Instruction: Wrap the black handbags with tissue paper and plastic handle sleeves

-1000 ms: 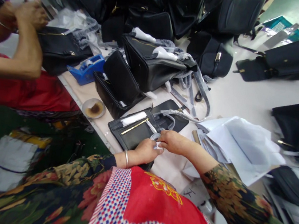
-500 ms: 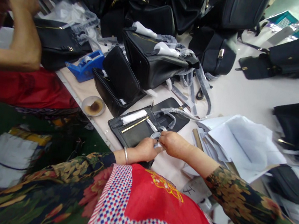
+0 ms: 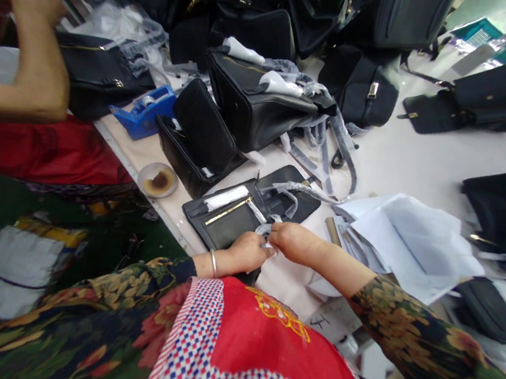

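Observation:
A small black bag (image 3: 229,225) with a gold zipper lies on the table in front of me. A white wrapped piece (image 3: 228,199) runs along its far left edge. At the bag's near right corner, my left hand (image 3: 248,254) and my right hand (image 3: 291,242) meet with fingers closed. Between them is a looped strap (image 3: 263,230) in clear plastic wrap, and both hands grip it. The fingertips partly hide the strap's end. Another plastic-wrapped strap (image 3: 297,189) lies across the bag's far right part.
Beyond stand an open black case (image 3: 205,130), a larger black bag (image 3: 264,104) and a blue tape dispenser (image 3: 144,113). A round dish (image 3: 158,180) with brown stuff sits by the table's left edge. White paper sheets (image 3: 405,240) lie right. A co-worker's arm (image 3: 41,62) is at left.
My hands stay at the same spot on the strap. Only a slight shift of the fingers shows, and the right forearm has moved a little.

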The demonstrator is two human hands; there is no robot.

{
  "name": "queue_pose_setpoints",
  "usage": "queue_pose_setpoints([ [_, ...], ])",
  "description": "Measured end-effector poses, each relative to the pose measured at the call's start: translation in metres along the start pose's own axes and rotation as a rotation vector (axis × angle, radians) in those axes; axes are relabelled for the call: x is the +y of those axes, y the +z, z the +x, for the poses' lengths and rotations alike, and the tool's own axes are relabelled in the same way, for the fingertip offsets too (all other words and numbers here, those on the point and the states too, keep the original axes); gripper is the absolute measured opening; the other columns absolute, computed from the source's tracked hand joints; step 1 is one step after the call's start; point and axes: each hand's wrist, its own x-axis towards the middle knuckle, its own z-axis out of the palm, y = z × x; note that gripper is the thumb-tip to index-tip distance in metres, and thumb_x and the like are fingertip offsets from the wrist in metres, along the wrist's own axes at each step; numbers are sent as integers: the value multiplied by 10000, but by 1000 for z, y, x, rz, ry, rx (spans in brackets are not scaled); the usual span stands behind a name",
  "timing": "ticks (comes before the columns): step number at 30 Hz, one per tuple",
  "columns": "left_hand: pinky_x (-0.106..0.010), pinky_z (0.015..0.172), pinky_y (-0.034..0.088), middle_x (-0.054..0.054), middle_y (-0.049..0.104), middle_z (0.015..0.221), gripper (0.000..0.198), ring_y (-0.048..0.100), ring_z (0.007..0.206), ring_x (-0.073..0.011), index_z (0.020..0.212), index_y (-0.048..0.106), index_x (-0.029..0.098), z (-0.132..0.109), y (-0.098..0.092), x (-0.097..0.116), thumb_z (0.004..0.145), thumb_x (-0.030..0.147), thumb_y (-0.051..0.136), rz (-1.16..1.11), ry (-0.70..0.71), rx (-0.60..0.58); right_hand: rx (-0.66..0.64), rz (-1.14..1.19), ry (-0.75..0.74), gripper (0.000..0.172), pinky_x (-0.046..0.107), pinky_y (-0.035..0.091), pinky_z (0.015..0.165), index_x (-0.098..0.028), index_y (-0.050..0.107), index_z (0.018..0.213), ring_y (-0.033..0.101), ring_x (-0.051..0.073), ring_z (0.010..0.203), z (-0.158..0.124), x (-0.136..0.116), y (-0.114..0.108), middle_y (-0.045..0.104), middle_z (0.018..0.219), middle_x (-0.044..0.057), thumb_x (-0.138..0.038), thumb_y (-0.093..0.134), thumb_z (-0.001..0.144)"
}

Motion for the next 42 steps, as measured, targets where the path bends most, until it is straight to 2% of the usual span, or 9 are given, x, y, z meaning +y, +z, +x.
queue_pose_setpoints([
  [4,-275,539,337,-46,665,632,290,568,582,-161,755,744,131,0,0,0,835,387,631,3,-4,4,-116,-35,12,155,253,440,703,-115,724,878,629,174,789,8,-1,-9,683,947,119,-63,580,851],
  [9,-277,557,366,-64,682,659,287,590,598,-176,790,747,129,0,1,-2,840,381,618,21,17,1,-104,-103,-9,165,284,447,734,-91,728,871,644,207,816,11,-3,-7,702,876,132,-92,564,888],
  [14,-263,574,401,-75,713,719,245,631,642,-183,854,739,126,-1,0,-3,814,353,654,2,63,0,-24,-106,36,168,302,470,732,-93,710,952,664,226,835,1,-9,1,692,907,136,-144,562,892],
  [18,-248,559,421,-73,701,685,217,653,642,-186,773,715,126,-2,0,0,776,343,714,-28,94,-16,19,-121,96,189,312,482,730,-95,693,966,674,245,862,-7,-21,10,683,915,147,-111,518,897],
  [23,-206,432,419,-57,681,630,243,664,534,-174,855,675,133,-4,3,2,821,373,694,-326,-72,-116,55,-111,243,200,314,484,724,-100,680,995,677,248,844,-12,-35,14,684,946,148,-114,497,915],
  [27,-186,410,430,-43,670,615,213,667,526,-167,794,635,148,-6,4,4,807,347,709,-389,-109,-122,116,-46,288,188,315,478,791,-107,685,952,645,238,887,-17,-38,21,666,945,135,-91,506,897],
  [31,-191,436,468,-26,655,606,146,663,538,-159,749,613,149,-9,0,13,817,260,679,-456,-153,-131,213,14,298,191,316,464,813,-101,679,949,591,225,874,-22,-42,32,631,908,123,-101,493,905],
  [36,-199,469,476,1,627,583,98,631,516,-135,735,586,155,-11,-5,23,819,151,637,-572,-252,-127,349,-22,230,220,369,455,847,-70,663,1038,525,252,907,-27,-48,45,601,942,138,-109,490,907],
  [42,-219,463,439,5,604,546,128,590,483,-135,685,566,164,-8,-4,15,801,169,621,-780,-221,-175,431,-53,233,266,394,446,841,-83,648,1099,491,257,915,-28,-47,65,599,1002,148,-77,446,927],
])
